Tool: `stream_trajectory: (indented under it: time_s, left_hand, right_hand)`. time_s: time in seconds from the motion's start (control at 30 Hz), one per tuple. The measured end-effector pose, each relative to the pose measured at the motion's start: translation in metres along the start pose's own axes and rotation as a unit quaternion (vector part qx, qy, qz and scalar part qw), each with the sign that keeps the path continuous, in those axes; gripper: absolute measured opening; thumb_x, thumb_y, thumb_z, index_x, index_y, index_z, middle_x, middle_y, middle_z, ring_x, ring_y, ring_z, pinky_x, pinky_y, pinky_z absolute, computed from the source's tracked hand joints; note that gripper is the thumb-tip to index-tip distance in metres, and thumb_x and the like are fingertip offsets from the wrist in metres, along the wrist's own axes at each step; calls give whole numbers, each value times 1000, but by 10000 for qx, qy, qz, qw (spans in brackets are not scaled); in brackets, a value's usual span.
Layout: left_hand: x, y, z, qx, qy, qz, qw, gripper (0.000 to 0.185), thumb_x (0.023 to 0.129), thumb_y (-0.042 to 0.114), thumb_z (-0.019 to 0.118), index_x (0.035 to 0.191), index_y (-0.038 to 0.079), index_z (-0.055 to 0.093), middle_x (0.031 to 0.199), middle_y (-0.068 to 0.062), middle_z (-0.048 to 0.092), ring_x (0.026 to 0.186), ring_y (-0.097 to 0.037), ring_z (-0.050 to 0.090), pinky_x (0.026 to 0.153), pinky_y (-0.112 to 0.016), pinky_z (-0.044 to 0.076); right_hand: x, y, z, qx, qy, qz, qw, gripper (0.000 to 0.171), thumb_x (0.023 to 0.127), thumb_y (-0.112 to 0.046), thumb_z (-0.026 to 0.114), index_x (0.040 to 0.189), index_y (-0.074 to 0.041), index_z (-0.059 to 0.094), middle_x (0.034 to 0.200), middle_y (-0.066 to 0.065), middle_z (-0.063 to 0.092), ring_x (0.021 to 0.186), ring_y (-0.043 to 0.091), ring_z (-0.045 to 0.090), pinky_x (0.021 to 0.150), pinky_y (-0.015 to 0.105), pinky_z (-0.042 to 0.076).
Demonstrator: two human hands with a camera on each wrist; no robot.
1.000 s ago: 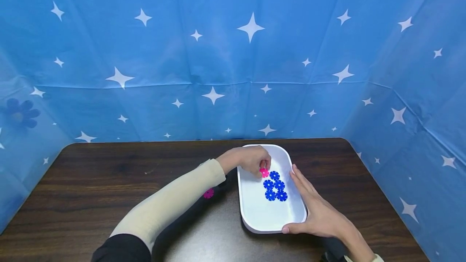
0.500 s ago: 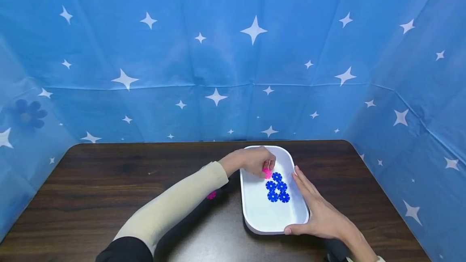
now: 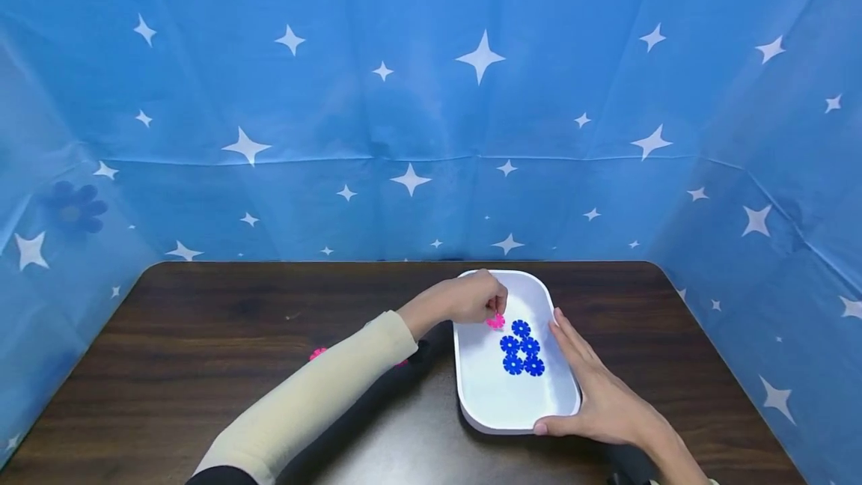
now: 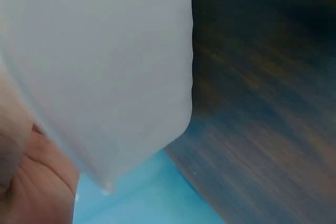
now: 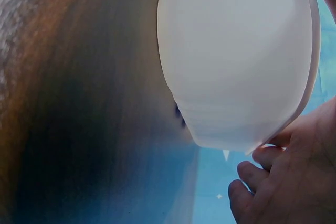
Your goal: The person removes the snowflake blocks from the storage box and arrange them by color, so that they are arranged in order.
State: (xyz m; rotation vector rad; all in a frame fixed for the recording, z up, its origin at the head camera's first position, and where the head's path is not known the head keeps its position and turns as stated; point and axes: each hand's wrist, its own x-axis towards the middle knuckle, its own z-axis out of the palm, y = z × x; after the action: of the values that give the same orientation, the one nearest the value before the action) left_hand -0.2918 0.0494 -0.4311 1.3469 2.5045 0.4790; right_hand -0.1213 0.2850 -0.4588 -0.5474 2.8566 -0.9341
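Note:
My left hand (image 3: pixel 471 298) reaches over the far left part of a white tray (image 3: pixel 501 410). Its fingertips pinch a pink flower-shaped disc (image 3: pixel 496 322) just above the tray floor. Several blue flower-shaped discs (image 3: pixel 530 346) lie grouped flat to its right. Along the tray's right side, my right hand (image 3: pixel 602 395) holds the rim, thumb at the near corner and fingers spread up the side. The left wrist view has the tray's outer wall (image 4: pixel 105 66) hiding the fingertips. In the right wrist view, fingers (image 5: pixel 252 174) bend close under the tray's rim.
On the dark wooden table (image 3: pixel 222 335), a pink disc (image 3: pixel 318 353) shows beside the left sleeve (image 3: pixel 316 388). Another pink disc (image 3: pixel 402 362) is mostly hidden by that sleeve. A blue star-patterned curtain (image 3: pixel 417 111) stands behind the table.
The head view has shifted, so the scene sits farther right. The pink disc in my left hand is slightly farther from the blue ones. A pink disc has come into sight left of the sleeve.

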Motion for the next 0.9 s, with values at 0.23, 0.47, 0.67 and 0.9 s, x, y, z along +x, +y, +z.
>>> stream_trajectory:
  time_s: [0.23, 0.47, 0.67, 0.9]
  left_hand:
    - [-27, 3, -9, -570, 697, -115, 9959, 5, 96, 8, 70, 95, 13, 72, 82, 4, 67, 73, -9, 58, 66, -16, 51]
    - [-57, 7, -16, -1380, 1501, -470, 9779, 7, 95, 6, 71, 97, 11, 74, 89, 1, 72, 78, -13, 62, 66, -19, 54]
    - [-80, 9, -20, -1628, 1967, -671, 9645, 6, 95, 7, 72, 97, 12, 74, 87, 2, 72, 76, -13, 61, 67, -23, 54]
    - [-108, -1, -17, -1703, 2506, -660, 9507, 6, 94, 8, 73, 96, 13, 75, 84, 3, 71, 73, -9, 60, 67, -24, 54]
  right_hand:
    - [-2, 0, -1, 7, 59, 3, 10000, 136, 67, -58, 89, 166, -22, 3, 174, 9, -4, 154, 52, 13, 107, 76, 33]
    - [-2, -1, -1, 0, 5, 84, 10000, 136, 67, -59, 89, 166, -25, 2, 175, 7, -5, 155, 51, 12, 107, 77, 32]
    - [-2, -3, 0, 52, -15, 127, 9999, 137, 67, -58, 90, 166, -26, 1, 174, 8, -6, 155, 52, 11, 108, 78, 30]
    - [0, -5, 1, 1, -15, 60, 10000, 137, 67, -58, 90, 166, -24, 3, 174, 8, -5, 154, 53, 12, 107, 78, 31]
